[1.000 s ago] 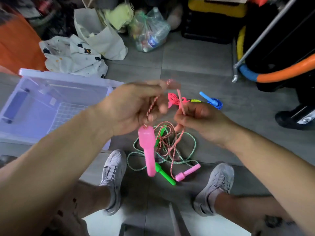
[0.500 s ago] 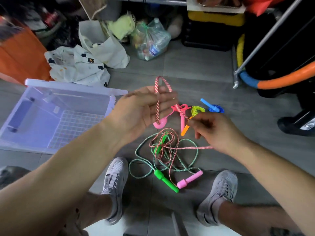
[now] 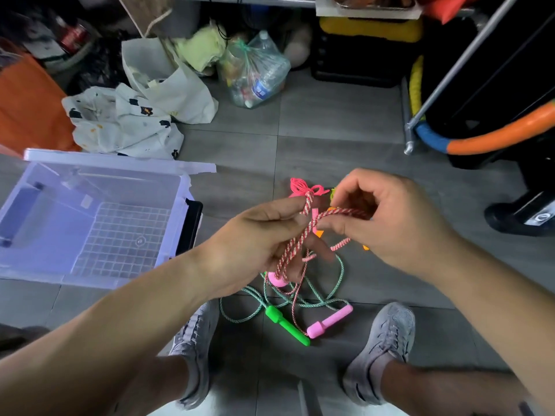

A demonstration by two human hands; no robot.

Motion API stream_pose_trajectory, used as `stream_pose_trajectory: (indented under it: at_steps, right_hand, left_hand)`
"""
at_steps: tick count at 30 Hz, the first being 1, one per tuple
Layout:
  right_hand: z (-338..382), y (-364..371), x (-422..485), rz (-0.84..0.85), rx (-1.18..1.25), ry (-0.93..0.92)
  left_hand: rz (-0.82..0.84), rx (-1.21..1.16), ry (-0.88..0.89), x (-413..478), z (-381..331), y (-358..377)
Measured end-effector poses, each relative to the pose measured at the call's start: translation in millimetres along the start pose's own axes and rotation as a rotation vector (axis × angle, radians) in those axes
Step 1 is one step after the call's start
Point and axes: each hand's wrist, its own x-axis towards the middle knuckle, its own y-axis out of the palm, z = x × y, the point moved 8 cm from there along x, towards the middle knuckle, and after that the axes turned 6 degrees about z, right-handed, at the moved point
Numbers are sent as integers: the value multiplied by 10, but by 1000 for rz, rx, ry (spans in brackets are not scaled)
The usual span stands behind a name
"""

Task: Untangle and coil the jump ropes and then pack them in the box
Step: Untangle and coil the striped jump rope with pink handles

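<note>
My left hand (image 3: 255, 244) grips loops of the pink-and-white jump rope (image 3: 289, 250), and one of its pink handles (image 3: 277, 280) hangs just below my fingers. My right hand (image 3: 387, 223) pinches a strand of the same rope beside the left hand. The rope's other pink handle (image 3: 329, 321) lies on the floor, tangled with a green-and-white rope (image 3: 336, 274) and its green handle (image 3: 286, 324). A coiled bright pink rope (image 3: 303, 189) lies on the floor behind my hands. The clear plastic box (image 3: 90, 217) stands open at the left.
Bags and cloth (image 3: 126, 121) pile up behind the box, beside a clear bag of bottles (image 3: 255, 73). An orange and blue foam tube (image 3: 495, 136) and a metal pole (image 3: 450, 70) stand at the right. My grey shoes (image 3: 381, 349) flank the ropes.
My right hand has come up from the floor ropes to my left hand and taken a strand of the pink-and-white rope. The loop in my left hand has grown.
</note>
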Motion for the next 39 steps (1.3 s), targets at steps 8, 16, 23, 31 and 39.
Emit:
stream_pose_trajectory:
  at_steps: [8,16,23,31,39]
  right_hand:
    - [-95,-33,18,101,-52,-28]
    - [-242,-201,72,-105,-26,-28]
    - [-547,320,81,88,400,293]
    - [-379,765,-207,524,-45,222]
    - [68,375,-92,299,-297,-133]
  left_hand:
    - [217,-4,-177,15,103,115]
    - [275,-139,-207,4,151,136]
    - [343,-422,-40,34,-138,75]
    - [-120,-414,254,115,-409,-487]
    - [-104,48,114,125,-76,-146]
